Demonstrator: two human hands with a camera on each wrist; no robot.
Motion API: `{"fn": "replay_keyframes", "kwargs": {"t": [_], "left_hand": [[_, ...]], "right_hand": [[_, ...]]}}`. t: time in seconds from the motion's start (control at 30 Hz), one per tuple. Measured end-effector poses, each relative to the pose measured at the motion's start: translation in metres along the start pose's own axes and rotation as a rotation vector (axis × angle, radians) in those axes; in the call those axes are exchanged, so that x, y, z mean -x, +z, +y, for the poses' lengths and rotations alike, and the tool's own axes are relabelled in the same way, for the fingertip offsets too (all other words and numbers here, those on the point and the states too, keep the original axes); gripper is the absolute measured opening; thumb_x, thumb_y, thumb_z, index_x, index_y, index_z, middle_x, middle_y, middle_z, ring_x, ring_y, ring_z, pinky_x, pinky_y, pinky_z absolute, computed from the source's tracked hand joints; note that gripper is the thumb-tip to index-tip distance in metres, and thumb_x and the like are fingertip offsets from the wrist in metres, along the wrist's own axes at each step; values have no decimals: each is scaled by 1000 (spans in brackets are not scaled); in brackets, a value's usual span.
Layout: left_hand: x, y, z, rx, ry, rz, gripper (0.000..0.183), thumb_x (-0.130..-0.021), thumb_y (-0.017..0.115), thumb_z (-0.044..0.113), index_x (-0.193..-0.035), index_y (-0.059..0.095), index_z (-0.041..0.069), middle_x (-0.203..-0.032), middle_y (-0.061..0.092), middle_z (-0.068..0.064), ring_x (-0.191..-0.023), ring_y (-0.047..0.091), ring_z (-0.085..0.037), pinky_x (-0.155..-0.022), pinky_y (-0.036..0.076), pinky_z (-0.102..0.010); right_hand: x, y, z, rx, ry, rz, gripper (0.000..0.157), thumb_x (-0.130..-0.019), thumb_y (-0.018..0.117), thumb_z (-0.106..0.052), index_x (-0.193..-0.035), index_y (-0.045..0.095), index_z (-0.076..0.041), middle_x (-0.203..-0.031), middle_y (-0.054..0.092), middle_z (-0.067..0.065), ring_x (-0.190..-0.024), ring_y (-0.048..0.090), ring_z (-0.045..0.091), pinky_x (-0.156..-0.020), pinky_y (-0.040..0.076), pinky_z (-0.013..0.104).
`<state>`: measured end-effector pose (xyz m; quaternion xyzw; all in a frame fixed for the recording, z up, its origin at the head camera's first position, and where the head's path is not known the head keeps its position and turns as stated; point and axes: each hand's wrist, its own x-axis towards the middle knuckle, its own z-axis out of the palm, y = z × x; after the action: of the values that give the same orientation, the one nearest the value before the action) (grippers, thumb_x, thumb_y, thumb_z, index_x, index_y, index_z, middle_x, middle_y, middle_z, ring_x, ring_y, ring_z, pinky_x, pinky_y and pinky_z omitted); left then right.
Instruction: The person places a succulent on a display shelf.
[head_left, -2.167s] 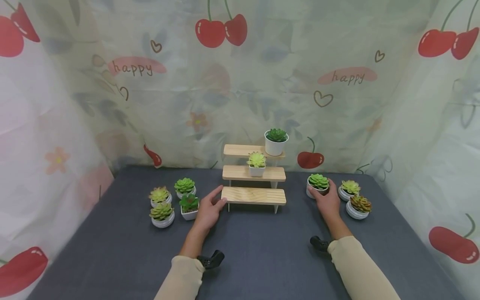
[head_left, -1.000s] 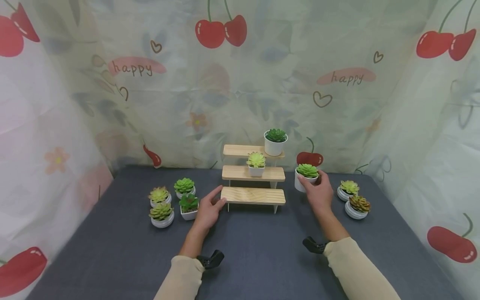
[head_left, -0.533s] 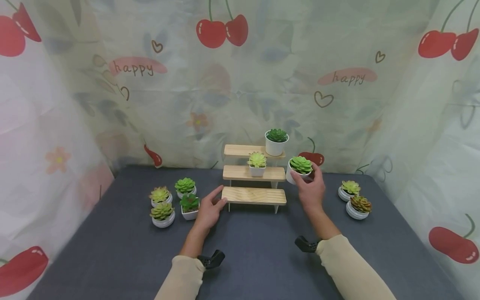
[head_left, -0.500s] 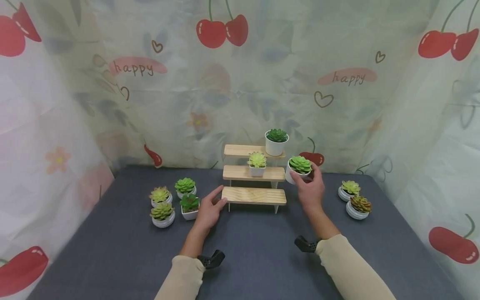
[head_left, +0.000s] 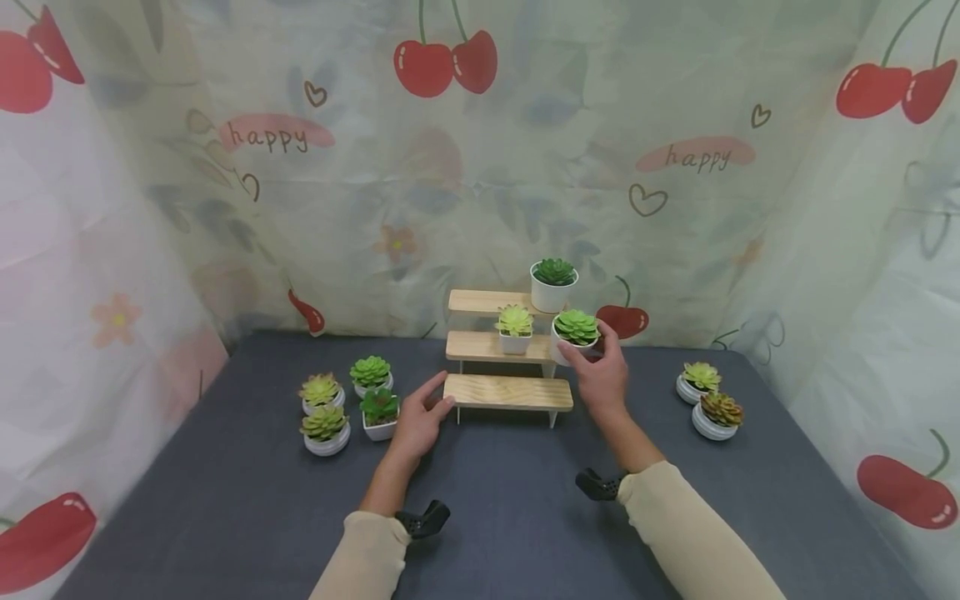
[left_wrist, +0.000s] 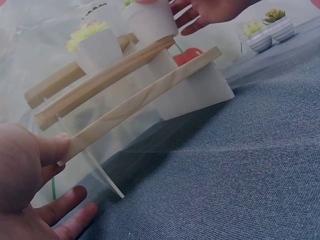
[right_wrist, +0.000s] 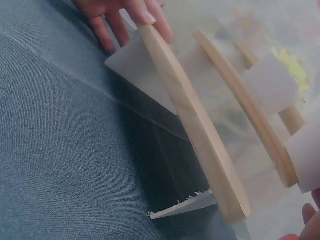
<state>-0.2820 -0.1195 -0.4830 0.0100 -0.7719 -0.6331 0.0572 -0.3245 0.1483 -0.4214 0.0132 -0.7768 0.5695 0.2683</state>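
Observation:
My right hand (head_left: 606,382) grips a white round pot with a bright green succulent (head_left: 576,328) at the right end of the middle shelf of a three-tier wooden display stand (head_left: 507,390). In the left wrist view this pot (left_wrist: 152,22) is at that shelf's end; whether it bears on the wood I cannot tell. My left hand (head_left: 417,423) pinches the left end of the lowest shelf between thumb and index finger, its other fingers loose. Also on the middle shelf is a yellow-green succulent in a square pot (head_left: 515,333). A dark green succulent (head_left: 554,283) stands on the top shelf's right.
Left of the stand is a group of several potted succulents (head_left: 324,429), the nearest a square-potted one (head_left: 379,413) beside my left hand. Two more, a yellow-green one (head_left: 699,382) and a reddish-brown one (head_left: 717,415), sit at right on the dark cloth (head_left: 495,517). Printed curtain (head_left: 480,183) encloses the table.
My right hand has lifted the bright green succulent off the cloth at right and carried it left to the middle shelf's right end. The left hand has stayed at the lowest shelf.

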Motion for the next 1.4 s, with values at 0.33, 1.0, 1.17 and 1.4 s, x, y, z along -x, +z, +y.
{"fn": "replay_keyframes", "kwargs": {"t": [0.33,1.0,1.17,1.4], "left_hand": [[0,0,-1,6,-2,3,50,-97,61,13,-145,47,10,-135,55,-16,-112,60,-28,-90,48,-45],[-1,2,-1,10,-21,7,50,-97,61,13,-145,48,12,-136,55,-14,-112,60,-27,-90,49,-44],[-1,2,0,14,-19,6,50,-97,61,12,-145,47,11,-137,54,-15,-112,60,-28,-90,48,-45],[-1,2,0,6,-15,9,50,-97,61,13,-145,48,11,-134,56,-15,-110,61,-27,-89,49,-44]], "right_hand": [[-4,7,-2,-82,-12,-49,63,-84,79,-18,-134,45,0,-129,56,19,-114,54,30,-96,43,43],[-5,11,3,-153,-28,-58,65,-85,78,-15,-137,45,4,-134,52,25,-125,49,35,-106,36,45],[-4,12,4,-121,-12,-50,62,-85,77,-18,-136,47,2,-135,53,21,-125,50,32,-105,37,42],[-2,10,9,-107,-23,-56,57,-87,76,-18,-134,50,0,-131,56,19,-123,52,31,-103,40,42]]}}
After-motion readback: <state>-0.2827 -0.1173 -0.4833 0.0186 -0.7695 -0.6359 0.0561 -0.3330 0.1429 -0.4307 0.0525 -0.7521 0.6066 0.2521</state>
